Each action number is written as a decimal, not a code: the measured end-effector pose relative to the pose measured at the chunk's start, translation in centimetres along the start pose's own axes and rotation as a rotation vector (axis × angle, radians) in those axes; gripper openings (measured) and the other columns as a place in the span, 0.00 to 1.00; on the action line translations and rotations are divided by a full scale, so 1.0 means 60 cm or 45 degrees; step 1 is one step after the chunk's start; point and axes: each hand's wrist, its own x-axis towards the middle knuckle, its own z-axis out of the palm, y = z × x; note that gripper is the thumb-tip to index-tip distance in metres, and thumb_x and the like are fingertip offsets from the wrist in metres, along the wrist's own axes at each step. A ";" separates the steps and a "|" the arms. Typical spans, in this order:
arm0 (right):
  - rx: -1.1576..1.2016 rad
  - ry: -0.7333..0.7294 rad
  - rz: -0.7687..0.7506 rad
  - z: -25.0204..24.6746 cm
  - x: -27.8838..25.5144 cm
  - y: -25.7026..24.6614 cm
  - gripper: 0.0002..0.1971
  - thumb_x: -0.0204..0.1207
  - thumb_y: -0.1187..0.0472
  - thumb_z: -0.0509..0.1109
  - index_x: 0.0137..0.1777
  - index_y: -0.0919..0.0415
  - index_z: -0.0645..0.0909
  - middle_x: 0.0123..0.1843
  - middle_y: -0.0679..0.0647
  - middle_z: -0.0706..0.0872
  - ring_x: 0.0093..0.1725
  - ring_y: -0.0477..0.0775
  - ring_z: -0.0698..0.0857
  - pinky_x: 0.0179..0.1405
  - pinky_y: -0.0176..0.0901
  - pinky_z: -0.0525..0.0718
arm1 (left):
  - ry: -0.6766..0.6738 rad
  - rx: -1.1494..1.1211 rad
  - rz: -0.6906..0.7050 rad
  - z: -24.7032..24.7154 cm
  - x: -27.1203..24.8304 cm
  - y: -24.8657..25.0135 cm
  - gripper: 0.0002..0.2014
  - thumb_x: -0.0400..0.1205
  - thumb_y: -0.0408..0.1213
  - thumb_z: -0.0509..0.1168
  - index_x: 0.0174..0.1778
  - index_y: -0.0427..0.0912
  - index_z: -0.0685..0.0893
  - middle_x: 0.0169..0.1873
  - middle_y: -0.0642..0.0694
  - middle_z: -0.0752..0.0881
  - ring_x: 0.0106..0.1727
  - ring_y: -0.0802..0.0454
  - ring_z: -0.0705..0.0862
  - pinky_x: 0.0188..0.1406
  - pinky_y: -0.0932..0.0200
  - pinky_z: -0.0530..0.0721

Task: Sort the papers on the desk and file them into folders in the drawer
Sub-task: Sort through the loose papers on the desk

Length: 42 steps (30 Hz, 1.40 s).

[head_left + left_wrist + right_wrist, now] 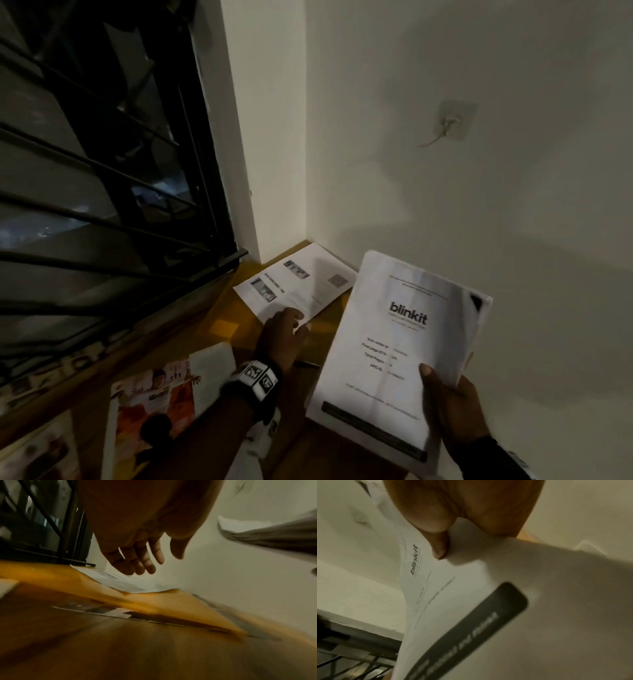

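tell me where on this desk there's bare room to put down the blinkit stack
The clearest bare patch of brown wooden desk lies between the left hand and the white blinkit paper stack held by the right hand, though a dark pen lies there. The corner holds a white printed sheet; the left edge is crowded with colourful magazines.

White sheet point(397, 342) with black "blinkit" print and dark band — orange-and-white magazine point(154, 397) on yellow-brown desk point(219, 325); black window bars point(102, 226).

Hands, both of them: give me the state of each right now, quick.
Left hand: open, fingers relaxed, reaching over the printed sheet on the desk, holding nothing.
Right hand: gripping the blinkit papers, thumb on top.
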 end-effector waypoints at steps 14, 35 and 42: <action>-0.182 0.155 0.126 -0.055 0.042 0.034 0.24 0.78 0.58 0.75 0.69 0.72 0.80 0.54 0.63 0.85 0.49 0.61 0.84 0.56 0.51 0.77 | -0.283 1.311 0.144 0.020 0.057 -0.044 0.20 0.77 0.42 0.72 0.64 0.40 0.81 0.62 0.30 0.80 0.53 0.35 0.85 0.42 0.44 0.86; -0.100 0.134 0.155 -0.056 0.030 0.042 0.18 0.77 0.57 0.76 0.61 0.70 0.84 0.52 0.63 0.91 0.52 0.67 0.88 0.59 0.61 0.85 | -0.486 1.114 0.219 -0.157 -0.006 -0.133 0.25 0.67 0.70 0.70 0.54 0.60 0.81 0.55 0.48 0.84 0.57 0.44 0.84 0.62 0.43 0.83; -0.075 0.031 0.183 -0.012 0.003 0.050 0.09 0.79 0.62 0.75 0.52 0.69 0.84 0.46 0.64 0.91 0.47 0.67 0.88 0.53 0.60 0.86 | -0.285 0.426 -0.229 -0.191 -0.061 -0.126 0.07 0.89 0.41 0.58 0.58 0.46 0.79 0.58 0.47 0.83 0.59 0.47 0.84 0.56 0.58 0.80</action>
